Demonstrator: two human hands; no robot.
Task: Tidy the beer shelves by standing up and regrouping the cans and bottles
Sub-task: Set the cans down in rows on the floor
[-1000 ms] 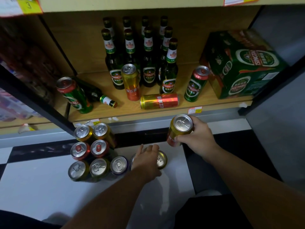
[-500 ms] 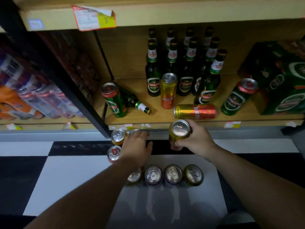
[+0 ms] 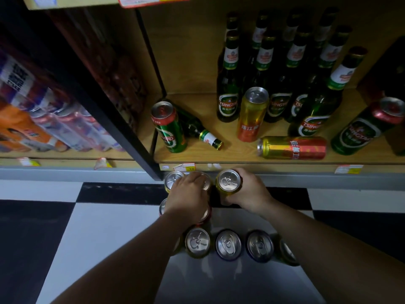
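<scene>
My right hand (image 3: 248, 191) grips a gold can (image 3: 229, 183), held upright just in front of the shelf base. Beside it, my left hand (image 3: 190, 198) rests on top of a cluster of cans (image 3: 174, 179) standing on the floor and hides most of them. A row of several upright cans (image 3: 228, 244) stands nearer to me. On the shelf (image 3: 219, 154), a green bottle (image 3: 197, 130) and a gold-red can (image 3: 291, 148) lie on their sides. A green can (image 3: 168, 126), a gold-orange can (image 3: 252, 115), another green can (image 3: 361, 132) and several bottles (image 3: 228, 84) stand upright.
A black upright post (image 3: 109, 110) divides this bay from the left bay, which holds packs of drinks (image 3: 32, 119). A dark carton (image 3: 392, 84) sits at the shelf's right edge. Price tags (image 3: 348, 168) line the shelf front. The floor (image 3: 98, 227) has black and white tiles.
My left hand moved from the front row of cans to the back cluster. My right hand brought the gold can down beside that cluster. The view shifted left and closer.
</scene>
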